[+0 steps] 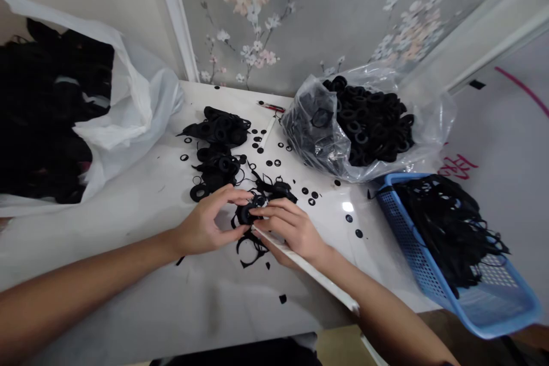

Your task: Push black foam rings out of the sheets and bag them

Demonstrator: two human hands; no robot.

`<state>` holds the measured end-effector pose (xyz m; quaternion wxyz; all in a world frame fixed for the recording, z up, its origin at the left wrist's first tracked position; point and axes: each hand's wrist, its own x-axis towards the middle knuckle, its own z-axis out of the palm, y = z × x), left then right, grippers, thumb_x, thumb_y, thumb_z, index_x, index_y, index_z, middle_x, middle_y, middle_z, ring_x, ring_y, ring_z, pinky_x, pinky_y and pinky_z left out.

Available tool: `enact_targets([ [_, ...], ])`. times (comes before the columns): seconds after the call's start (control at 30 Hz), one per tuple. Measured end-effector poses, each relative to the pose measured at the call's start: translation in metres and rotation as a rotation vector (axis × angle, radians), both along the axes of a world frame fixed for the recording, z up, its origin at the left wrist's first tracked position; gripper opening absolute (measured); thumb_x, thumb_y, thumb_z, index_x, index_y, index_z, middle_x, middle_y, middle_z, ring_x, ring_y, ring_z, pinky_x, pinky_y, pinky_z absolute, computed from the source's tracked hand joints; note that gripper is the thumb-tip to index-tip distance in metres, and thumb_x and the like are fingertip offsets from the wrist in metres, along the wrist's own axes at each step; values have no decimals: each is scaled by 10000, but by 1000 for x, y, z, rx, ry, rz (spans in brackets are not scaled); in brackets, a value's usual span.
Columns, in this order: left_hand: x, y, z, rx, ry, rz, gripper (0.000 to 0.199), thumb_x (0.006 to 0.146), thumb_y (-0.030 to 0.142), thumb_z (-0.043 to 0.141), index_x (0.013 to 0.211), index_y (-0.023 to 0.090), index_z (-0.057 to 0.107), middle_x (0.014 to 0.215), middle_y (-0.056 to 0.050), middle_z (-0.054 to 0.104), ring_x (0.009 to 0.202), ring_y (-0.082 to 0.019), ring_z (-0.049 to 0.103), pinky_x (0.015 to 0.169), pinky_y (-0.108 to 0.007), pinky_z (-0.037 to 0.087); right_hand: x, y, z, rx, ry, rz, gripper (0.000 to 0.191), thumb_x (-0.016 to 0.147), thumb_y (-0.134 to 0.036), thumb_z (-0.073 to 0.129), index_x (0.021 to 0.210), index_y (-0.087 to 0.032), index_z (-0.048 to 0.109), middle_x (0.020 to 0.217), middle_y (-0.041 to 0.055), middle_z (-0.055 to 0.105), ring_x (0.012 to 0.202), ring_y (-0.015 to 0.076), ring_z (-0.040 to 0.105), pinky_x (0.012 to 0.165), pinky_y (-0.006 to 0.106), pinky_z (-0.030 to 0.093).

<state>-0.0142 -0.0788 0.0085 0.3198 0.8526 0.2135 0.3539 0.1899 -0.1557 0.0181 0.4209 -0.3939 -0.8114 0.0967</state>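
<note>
My left hand (208,222) curves its thumb and fingers around a black ring (245,215) in the middle of the table. My right hand (294,229) meets it from the other side, its fingertips on the black ring. A long white stick (309,270) runs through my right hand, one end by the ring and the other over the forearm. Beneath both hands lie thin black offcuts (253,251), with more black scraps (277,187) just behind. Farther back are two heaps of black ring pieces, a nearer one (217,166) and a farther one (221,127).
A white bag (146,103) of black material stands at the left. At the back right, a clear plastic bag (309,137) holds many black rings. A blue basket (412,251) with black scraps sits at the right edge. Small black discs (314,195) and a red-handled tool (272,107) dot the white table (180,303).
</note>
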Motion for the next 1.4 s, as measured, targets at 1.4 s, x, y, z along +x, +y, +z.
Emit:
enact_targets([
  [1.4, 1, 1, 2, 174, -105, -52, 310, 777, 64, 664, 1049, 206, 623, 1102, -77, 559, 1020, -200, 641, 887, -326, 595, 17, 2, 1, -660, 506, -132, 255, 961, -354, 505, 1122, -237, 664, 788, 18, 700, 731, 145, 650, 700, 298, 549],
])
